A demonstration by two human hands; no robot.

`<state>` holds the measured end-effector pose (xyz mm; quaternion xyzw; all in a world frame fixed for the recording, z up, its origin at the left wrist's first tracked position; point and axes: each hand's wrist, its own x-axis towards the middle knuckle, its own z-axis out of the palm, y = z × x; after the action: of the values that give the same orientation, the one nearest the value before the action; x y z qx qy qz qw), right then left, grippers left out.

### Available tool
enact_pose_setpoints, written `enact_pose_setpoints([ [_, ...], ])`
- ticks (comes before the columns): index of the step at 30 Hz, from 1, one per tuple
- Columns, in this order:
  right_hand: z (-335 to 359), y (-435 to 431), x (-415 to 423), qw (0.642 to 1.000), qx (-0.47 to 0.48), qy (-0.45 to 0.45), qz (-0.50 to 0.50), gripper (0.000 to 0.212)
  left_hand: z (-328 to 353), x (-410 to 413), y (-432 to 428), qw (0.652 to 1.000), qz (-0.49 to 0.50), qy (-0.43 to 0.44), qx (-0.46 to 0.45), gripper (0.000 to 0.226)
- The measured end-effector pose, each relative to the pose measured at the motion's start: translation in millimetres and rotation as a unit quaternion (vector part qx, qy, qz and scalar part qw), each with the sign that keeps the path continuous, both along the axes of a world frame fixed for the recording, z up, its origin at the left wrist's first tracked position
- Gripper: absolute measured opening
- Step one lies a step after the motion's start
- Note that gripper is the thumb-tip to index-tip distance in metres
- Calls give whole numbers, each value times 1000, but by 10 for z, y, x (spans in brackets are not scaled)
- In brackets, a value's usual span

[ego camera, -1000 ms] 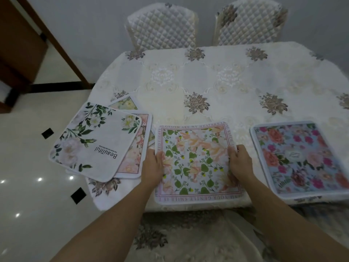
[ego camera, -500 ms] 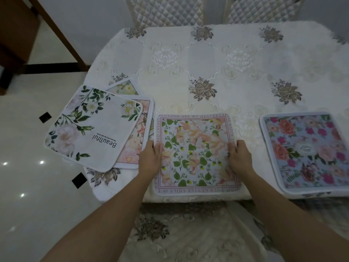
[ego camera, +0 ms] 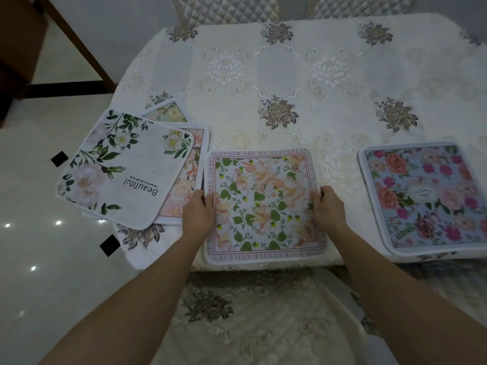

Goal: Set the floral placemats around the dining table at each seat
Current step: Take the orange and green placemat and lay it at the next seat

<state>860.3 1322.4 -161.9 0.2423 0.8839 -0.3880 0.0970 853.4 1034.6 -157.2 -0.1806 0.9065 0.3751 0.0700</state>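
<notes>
The left grip (ego camera: 198,209) and right grip (ego camera: 327,206) each pinch a side edge of the peach flower placemat (ego camera: 263,204). It lies flat at the near edge of the table (ego camera: 263,75). A pile of placemats (ego camera: 126,167) sits left, touching it. A blue rose placemat (ego camera: 427,196) lies apart on the right.

Two bare forearms, left hand (ego camera: 198,214) and right hand (ego camera: 329,209) ringless, sleeveless.

Just one camera here, head-mounted and wide-angle, looking forward and steeply down over the near edge of the table (ego camera: 263,75). It's close in, with both forearms running up from the bottom corners.
</notes>
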Motion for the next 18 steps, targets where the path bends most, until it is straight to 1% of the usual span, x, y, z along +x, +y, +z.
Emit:
enact_pose_setpoints([
  [10,10,31,-7,1000,21,-11,-9,26,43,0,5,1000,-7,-15,-17,27],
  [16,33,31,-16,998,60,-19,-4,22,100,-9,-19,1000,3,-14,-27,24],
  [18,38,37,-13,998,58,-24,-9,25,105,-21,-28,1000,7,-14,-27,23],
])
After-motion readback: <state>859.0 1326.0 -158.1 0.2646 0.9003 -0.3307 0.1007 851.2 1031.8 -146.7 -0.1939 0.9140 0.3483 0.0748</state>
